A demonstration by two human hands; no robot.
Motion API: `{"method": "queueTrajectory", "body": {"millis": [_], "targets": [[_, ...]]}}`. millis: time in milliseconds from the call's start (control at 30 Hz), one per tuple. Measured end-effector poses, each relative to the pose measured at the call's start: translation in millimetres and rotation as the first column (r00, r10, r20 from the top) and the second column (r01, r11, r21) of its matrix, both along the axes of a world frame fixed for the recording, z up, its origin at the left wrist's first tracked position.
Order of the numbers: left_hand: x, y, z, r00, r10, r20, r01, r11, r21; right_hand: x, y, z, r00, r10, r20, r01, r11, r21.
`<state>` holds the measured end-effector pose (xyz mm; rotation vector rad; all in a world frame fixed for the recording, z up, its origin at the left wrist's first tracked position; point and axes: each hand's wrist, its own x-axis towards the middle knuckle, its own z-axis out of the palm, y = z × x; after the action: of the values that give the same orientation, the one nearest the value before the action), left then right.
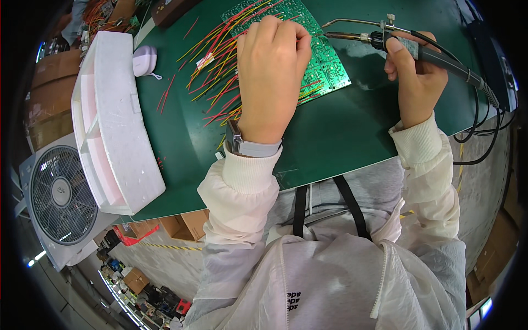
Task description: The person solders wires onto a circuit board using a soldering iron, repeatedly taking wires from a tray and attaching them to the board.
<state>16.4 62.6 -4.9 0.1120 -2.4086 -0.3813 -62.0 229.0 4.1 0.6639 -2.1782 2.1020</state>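
My right hand [418,77] grips a soldering iron [451,65] with a thin curved metal tube clamped along its top. The iron's tip points left, close by the fingertips of my left hand [273,77]. That hand is closed in a pinch above a green circuit board [334,74]; whatever its fingers hold is hidden. Many red and yellow wires [212,55] fan out leftward from the board, partly covered by the left hand. At the board's near edge a few more wires show beside the left wrist.
A white foam tray [122,121] stands at the table's left, beside a small lilac case [144,60]. Loose red wires [165,94] lie on the green table [341,135]. Black cables [484,129] hang at the right edge. A box fan [61,192] is at the left.
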Motion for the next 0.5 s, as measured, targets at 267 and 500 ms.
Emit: {"method": "queueTrajectory", "body": {"millis": [267,500], "targets": [[-1.1,-0.3,1.0,1.0,0.014,-0.01,-0.014,1.0,-0.027,-1.0,0.3,-0.3,1.0,0.026,0.005,-0.026,1.0,-0.016],[0.3,2.7,6.3,0.997,0.064,0.042,-0.063,0.997,-0.038,-0.5,0.0,-1.4,1.0,0.015,-0.011,-0.015,1.0,0.001]]}}
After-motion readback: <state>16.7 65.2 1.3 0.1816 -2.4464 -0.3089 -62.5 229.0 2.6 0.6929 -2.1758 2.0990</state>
